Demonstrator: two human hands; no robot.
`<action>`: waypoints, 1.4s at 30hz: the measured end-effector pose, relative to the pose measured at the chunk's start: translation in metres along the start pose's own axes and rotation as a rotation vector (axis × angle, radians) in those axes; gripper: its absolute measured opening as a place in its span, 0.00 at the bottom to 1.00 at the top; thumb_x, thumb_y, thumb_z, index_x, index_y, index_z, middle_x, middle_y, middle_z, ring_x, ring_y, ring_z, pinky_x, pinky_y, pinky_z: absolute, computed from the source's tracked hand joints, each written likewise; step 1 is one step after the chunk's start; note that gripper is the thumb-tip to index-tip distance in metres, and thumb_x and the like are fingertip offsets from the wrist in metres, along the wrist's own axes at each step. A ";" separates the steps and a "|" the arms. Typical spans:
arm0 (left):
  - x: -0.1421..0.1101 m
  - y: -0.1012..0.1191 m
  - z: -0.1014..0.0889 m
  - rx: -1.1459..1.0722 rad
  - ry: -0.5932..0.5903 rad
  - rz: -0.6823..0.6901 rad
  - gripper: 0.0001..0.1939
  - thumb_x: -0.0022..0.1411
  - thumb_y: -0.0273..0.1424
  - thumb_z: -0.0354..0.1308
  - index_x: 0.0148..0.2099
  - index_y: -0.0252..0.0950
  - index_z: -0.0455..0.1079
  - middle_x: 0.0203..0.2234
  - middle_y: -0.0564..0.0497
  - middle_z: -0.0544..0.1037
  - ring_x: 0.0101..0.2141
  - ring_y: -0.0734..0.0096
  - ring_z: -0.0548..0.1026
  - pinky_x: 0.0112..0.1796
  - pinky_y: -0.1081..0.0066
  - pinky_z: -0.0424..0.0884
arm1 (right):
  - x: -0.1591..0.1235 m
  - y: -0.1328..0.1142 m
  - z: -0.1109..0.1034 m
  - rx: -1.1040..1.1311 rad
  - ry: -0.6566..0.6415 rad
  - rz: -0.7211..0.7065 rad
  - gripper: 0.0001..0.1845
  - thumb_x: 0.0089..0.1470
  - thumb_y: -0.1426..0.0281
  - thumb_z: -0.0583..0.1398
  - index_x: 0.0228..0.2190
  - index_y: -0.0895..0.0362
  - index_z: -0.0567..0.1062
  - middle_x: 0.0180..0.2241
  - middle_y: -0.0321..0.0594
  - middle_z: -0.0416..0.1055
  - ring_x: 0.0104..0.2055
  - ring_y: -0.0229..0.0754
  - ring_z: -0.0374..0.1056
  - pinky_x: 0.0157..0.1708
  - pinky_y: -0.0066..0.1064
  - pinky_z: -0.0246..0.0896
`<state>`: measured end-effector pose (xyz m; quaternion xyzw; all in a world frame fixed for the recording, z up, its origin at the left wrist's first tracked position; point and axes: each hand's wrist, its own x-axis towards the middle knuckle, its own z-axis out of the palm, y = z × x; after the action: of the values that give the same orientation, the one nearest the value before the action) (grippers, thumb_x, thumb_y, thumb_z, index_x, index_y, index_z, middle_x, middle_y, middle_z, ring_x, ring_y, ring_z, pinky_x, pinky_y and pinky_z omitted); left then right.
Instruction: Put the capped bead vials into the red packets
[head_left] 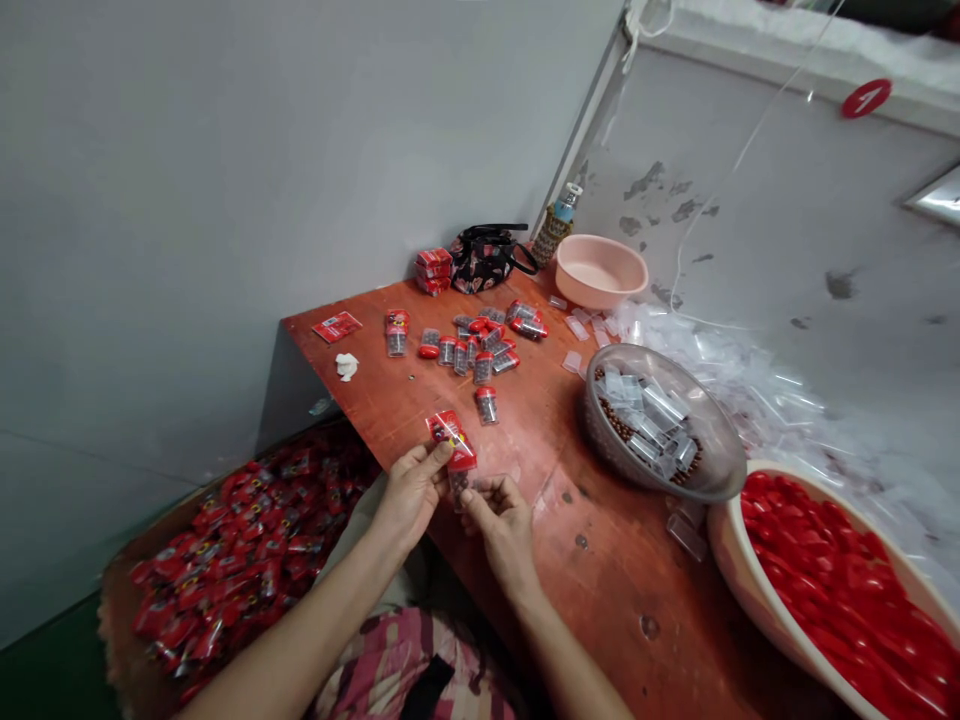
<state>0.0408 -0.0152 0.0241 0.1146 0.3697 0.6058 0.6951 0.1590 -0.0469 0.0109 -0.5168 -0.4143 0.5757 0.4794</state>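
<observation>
Fingers (433,456) pinch red-topped clear packet (455,452) | print unreadable | red disc (866,98) reads 1

view: head-worn camera | from: above the person's hands | faces: forward and down onto the corner of a reddish-brown wooden table (607,580), beside a pale grey wall (225,200) | near: bare left hand (409,492), bare right hand (502,525), lower centre

My view: red-brown wooden table (615,590) carrying scattered red-capped clear vials (472,360), stacked red packets (433,271), floral bag (486,260), pink basin (600,272), grey bowl (709,488) of beads.
</observation>
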 end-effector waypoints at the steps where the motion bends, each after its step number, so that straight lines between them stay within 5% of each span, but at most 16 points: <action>1: 0.000 0.000 0.000 0.039 -0.004 0.002 0.11 0.43 0.30 0.65 0.30 0.29 0.70 0.22 0.50 0.75 0.22 0.74 0.72 0.27 0.73 0.68 | 0.000 0.000 0.000 -0.017 0.000 -0.007 0.10 0.46 0.65 0.62 0.28 0.58 0.68 0.22 0.34 0.68 0.20 0.33 0.62 0.19 0.23 0.58; 13: 0.004 0.011 -0.006 0.244 -0.159 -0.068 0.09 0.45 0.31 0.64 0.26 0.29 0.72 0.18 0.49 0.74 0.21 0.71 0.71 0.25 0.71 0.67 | 0.006 -0.001 -0.004 0.048 -0.108 0.041 0.11 0.44 0.64 0.63 0.27 0.57 0.67 0.19 0.32 0.69 0.15 0.33 0.60 0.15 0.23 0.56; 18: 0.006 0.006 -0.008 0.210 -0.134 -0.052 0.09 0.47 0.31 0.63 0.29 0.28 0.73 0.21 0.48 0.75 0.22 0.72 0.71 0.28 0.72 0.68 | 0.006 -0.004 -0.002 -0.116 0.014 -0.116 0.08 0.46 0.66 0.62 0.28 0.57 0.70 0.24 0.35 0.70 0.24 0.35 0.64 0.23 0.25 0.60; 26: 0.004 0.008 -0.008 0.253 -0.149 -0.021 0.10 0.49 0.33 0.61 0.26 0.28 0.72 0.19 0.50 0.73 0.21 0.72 0.70 0.26 0.72 0.67 | 0.011 -0.004 0.002 0.125 -0.090 0.051 0.10 0.45 0.65 0.62 0.25 0.58 0.67 0.19 0.32 0.68 0.13 0.31 0.59 0.13 0.22 0.53; 33: -0.001 0.006 -0.007 0.242 -0.104 -0.043 0.08 0.47 0.31 0.63 0.26 0.30 0.71 0.20 0.52 0.73 0.21 0.75 0.69 0.28 0.72 0.67 | 0.006 -0.006 0.003 -0.101 0.020 -0.132 0.08 0.45 0.67 0.62 0.28 0.58 0.71 0.24 0.34 0.70 0.23 0.33 0.63 0.22 0.23 0.59; 38: -0.002 0.009 -0.006 0.287 -0.076 -0.029 0.10 0.47 0.33 0.62 0.25 0.29 0.71 0.19 0.51 0.72 0.21 0.74 0.70 0.27 0.71 0.68 | 0.011 -0.005 0.003 0.111 -0.073 0.062 0.11 0.44 0.65 0.62 0.25 0.59 0.68 0.17 0.31 0.67 0.12 0.31 0.57 0.11 0.21 0.51; 42: -0.002 0.006 -0.007 0.253 -0.065 -0.044 0.10 0.46 0.33 0.63 0.27 0.29 0.72 0.20 0.50 0.73 0.21 0.74 0.69 0.26 0.72 0.68 | 0.011 -0.005 0.004 0.022 -0.043 -0.023 0.09 0.44 0.66 0.63 0.26 0.59 0.69 0.19 0.32 0.68 0.17 0.32 0.60 0.17 0.22 0.56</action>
<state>0.0317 -0.0176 0.0241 0.2127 0.4226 0.5350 0.6999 0.1559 -0.0350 0.0141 -0.4942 -0.4239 0.5856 0.4828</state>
